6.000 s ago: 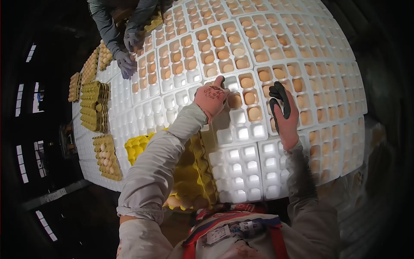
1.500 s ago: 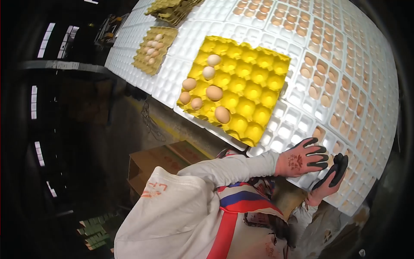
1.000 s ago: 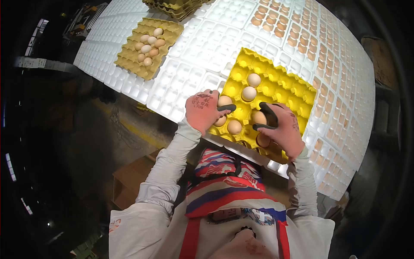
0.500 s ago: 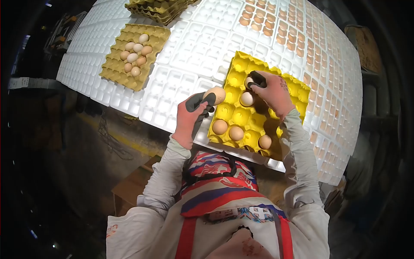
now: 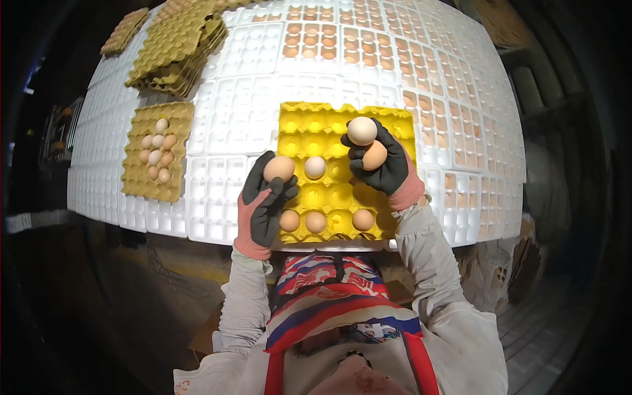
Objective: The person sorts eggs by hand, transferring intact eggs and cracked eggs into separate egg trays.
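Note:
My left hand (image 5: 261, 209), in a pink glove with dark palm and fingers, is closed around a brown egg (image 5: 279, 169) at the left edge of a yellow egg tray (image 5: 315, 138). Turned palm up over the tray's right side, my right hand (image 5: 390, 168) holds two eggs: a pale egg (image 5: 362, 131) and below it a browner egg (image 5: 375, 156). One pale egg (image 5: 315, 167) sits in a middle cup of the tray. Along its near row lie three brown eggs (image 5: 315, 222). The right hand and its eggs hide some cups.
White plastic trays (image 5: 217, 174) cover the table; many at the right and back hold brown eggs (image 5: 421, 112). A tan tray (image 5: 135, 171) with a cluster of eggs (image 5: 155, 157) lies at the left. Behind it are stacked tan trays (image 5: 168, 56).
My right hand has lifted off the tray and turned palm up, now with two eggs showing in it. The left hand still holds its egg. The camera view has shifted.

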Tool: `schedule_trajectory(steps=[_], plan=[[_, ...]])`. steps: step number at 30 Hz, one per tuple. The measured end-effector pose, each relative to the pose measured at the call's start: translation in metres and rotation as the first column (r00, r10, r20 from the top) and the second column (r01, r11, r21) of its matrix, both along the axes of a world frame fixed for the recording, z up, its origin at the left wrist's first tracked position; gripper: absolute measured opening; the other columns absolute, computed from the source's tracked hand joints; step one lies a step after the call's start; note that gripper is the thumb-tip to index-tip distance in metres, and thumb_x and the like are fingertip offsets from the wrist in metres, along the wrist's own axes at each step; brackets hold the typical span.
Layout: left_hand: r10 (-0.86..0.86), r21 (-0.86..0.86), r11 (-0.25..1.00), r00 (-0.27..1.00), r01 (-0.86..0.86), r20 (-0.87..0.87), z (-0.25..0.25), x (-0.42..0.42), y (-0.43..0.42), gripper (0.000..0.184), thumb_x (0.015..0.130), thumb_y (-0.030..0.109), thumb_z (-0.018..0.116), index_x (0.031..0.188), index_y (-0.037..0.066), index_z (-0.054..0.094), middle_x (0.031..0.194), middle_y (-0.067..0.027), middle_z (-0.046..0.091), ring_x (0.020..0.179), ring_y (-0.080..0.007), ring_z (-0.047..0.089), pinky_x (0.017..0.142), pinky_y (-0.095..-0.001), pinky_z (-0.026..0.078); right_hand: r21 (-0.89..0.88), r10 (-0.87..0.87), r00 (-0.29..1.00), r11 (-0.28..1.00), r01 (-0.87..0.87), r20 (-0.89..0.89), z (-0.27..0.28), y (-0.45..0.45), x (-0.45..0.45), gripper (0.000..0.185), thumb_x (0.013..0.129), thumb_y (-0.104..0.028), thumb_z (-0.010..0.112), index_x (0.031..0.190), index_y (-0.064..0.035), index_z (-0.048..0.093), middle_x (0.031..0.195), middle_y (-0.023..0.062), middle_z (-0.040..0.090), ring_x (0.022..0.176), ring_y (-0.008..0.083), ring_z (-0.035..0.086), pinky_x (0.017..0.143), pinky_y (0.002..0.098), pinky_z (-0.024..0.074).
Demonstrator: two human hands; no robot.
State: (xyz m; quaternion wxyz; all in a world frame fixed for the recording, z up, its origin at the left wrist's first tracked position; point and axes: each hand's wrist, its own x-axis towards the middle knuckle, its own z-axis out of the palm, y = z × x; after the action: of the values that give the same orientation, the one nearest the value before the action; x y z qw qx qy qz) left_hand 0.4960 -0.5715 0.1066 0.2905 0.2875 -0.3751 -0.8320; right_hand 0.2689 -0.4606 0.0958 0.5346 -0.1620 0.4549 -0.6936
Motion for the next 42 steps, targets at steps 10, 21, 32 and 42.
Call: schedule_trajectory(steps=[10,21,32,42], plan=[[0.034,-0.151,0.988,0.999,-0.027,0.042,-0.028,-0.002,0.004,0.045,0.1,0.019,0.047,0.141,0.005,0.037,0.132,-0.0121,0.052,0.114,-0.0229,0.055,0.096,-0.0361,0.045,0.271,-0.783,0.379,0.276,0.922,-0.494,-0.07,0.28,-0.031,0.032,0.096,-0.02,0.056,0.114,0.0054,0.062,0.092,0.0107,0.067,0.075,0.0143,0.063,0.066,0.0265,0.0518],[-0.033,0.183,0.981,0.983,0.067,-0.182,-0.01,-0.062,0.051,0.041,0.099,0.025,0.049,0.13,-0.002,0.048,0.123,-0.0177,0.058,0.1,-0.0258,0.061,0.091,-0.0404,0.05,-0.084,-0.472,0.155,0.447,0.891,-0.868,-0.119,0.274,-0.146,0.035,0.085,-0.014,0.066,0.117,-0.0011,0.061,0.108,0.0141,0.062,0.095,0.0255,0.06,0.087,0.0351,0.0464],[0.27,0.618,0.785,0.868,0.053,-0.418,-0.006,0.027,0.03,0.05,0.095,0.033,0.053,0.125,-0.006,0.048,0.115,-0.0211,0.058,0.104,-0.0321,0.057,0.088,-0.0441,0.049,-0.074,-0.364,0.398,0.809,0.583,-0.842,-0.041,0.154,-0.069,0.034,0.092,-0.004,0.054,0.125,0.0049,0.055,0.124,0.0122,0.059,0.112,0.0194,0.055,0.097,0.0314,0.044],[0.318,0.331,0.908,0.938,-0.259,-0.139,-0.011,0.088,0.01,0.047,0.08,0.004,0.051,0.127,-0.001,0.048,0.121,-0.0191,0.055,0.111,-0.0316,0.055,0.09,-0.0509,0.047,0.423,0.418,-0.342,0.904,0.065,-0.841,0.002,0.024,0.133,0.061,0.065,-0.026,0.078,0.119,-0.0084,0.056,0.131,0.0144,0.048,0.12,0.0363,0.042,0.102,0.0488,0.0326]])
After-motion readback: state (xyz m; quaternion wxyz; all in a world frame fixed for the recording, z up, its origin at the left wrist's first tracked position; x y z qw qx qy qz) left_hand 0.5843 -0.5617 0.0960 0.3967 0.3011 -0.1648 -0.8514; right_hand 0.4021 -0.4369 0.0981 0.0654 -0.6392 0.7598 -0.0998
